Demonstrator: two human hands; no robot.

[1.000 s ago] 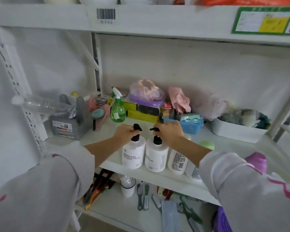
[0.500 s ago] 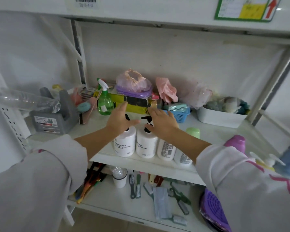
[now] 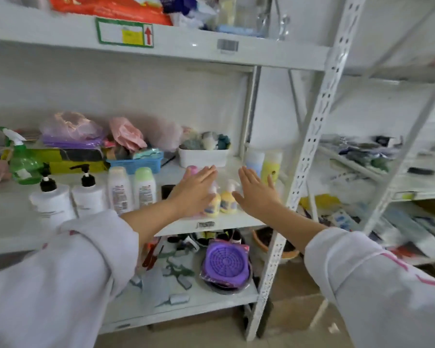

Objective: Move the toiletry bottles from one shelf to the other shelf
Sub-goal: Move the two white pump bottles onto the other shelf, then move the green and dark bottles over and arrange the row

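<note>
Two small yellow pump bottles (image 3: 223, 200) stand side by side near the front of the middle shelf (image 3: 211, 223). My left hand (image 3: 195, 190) is open just to their left, and my right hand (image 3: 255, 190) is open just to their right; neither grips anything. Further left on the same shelf stand two white pump bottles (image 3: 52, 199) with black tops, then two white bottles, one with a green cap (image 3: 144, 183). A pink cap (image 3: 192, 169) peeks out behind my left hand. A blue bottle (image 3: 254, 159) and a yellow bottle (image 3: 271, 165) stand at the shelf's right end.
A green spray bottle (image 3: 23, 162), a blue basket (image 3: 136, 164) and a white tub (image 3: 202, 156) line the back of the shelf. A perforated white upright (image 3: 309, 136) stands right of my right hand. Purple strainer (image 3: 225, 263) and tools lie on the lower shelf. Another rack (image 3: 399, 172) lies to the right.
Both hands let go of the two white pump bottles and moved right along the shelf to either side of the small yellow pump bottles. The view swung right.
</note>
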